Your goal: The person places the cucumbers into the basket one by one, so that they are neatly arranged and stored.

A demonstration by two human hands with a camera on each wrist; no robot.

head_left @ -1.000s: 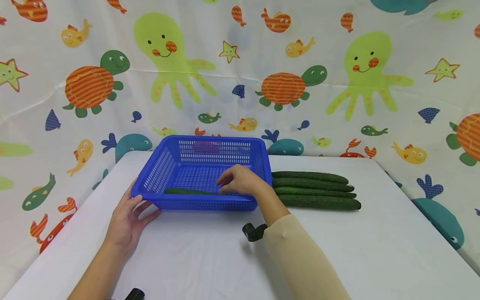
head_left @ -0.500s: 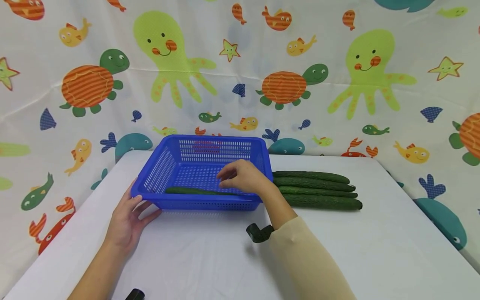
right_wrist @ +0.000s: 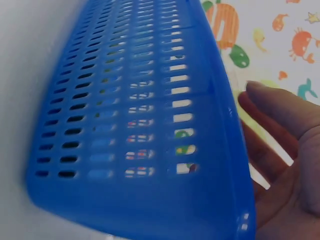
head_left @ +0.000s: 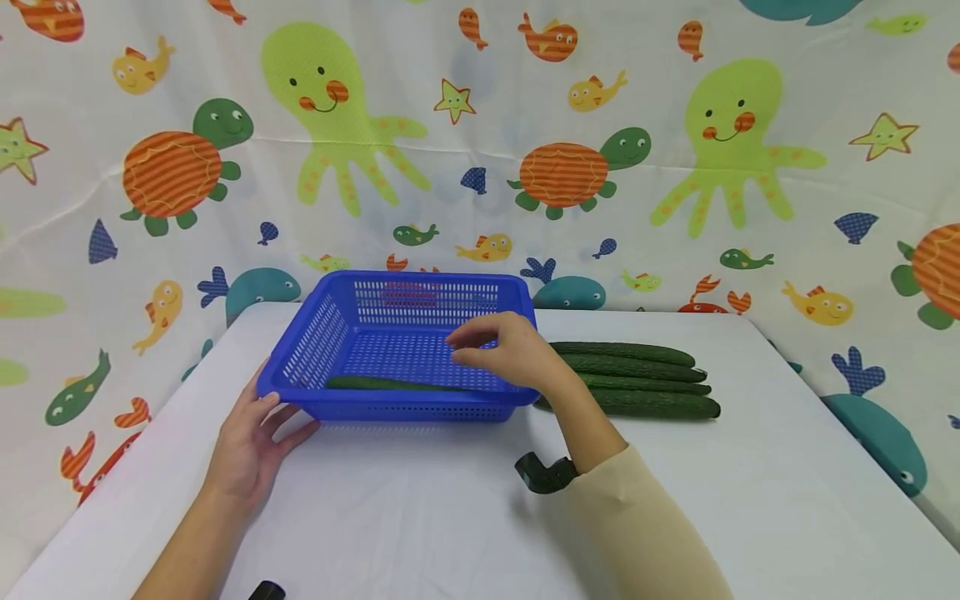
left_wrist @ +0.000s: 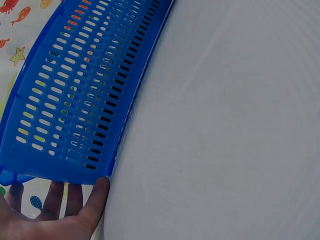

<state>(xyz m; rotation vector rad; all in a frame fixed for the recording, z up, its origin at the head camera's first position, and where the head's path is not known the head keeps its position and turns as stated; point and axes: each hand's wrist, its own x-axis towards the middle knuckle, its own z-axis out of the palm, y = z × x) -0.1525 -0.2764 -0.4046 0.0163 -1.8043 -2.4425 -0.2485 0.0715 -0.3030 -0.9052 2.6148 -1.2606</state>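
A blue slotted plastic basket (head_left: pixel 405 411) stands on the white table. My left hand (head_left: pixel 243 454) is at its left front corner, with spread fingers (left_wrist: pixel 52 200) against the end wall and rim in the left wrist view. My right hand (head_left: pixel 510 350) hovers over the basket's right part, fingers and thumb loosely bent and apart, nothing between them. A single cucumber (head_left: pixel 390 384) lies inside along the front wall, partly hidden by the rim. In the right wrist view my right hand (right_wrist: pixel 285 165) shows beyond the basket's rim (right_wrist: pixel 237 150).
To the right of the basket, several cucumbers (head_left: pixel 637 404) lie side by side on the table (head_left: pixel 750 500), their left ends partly hidden by the basket and my right arm. A cloth (head_left: pixel 480 75) printed with sea animals hangs behind the table.
My right hand has lifted slightly and moved right, away from the cucumber in the basket. My left hand and the basket have stayed in place.
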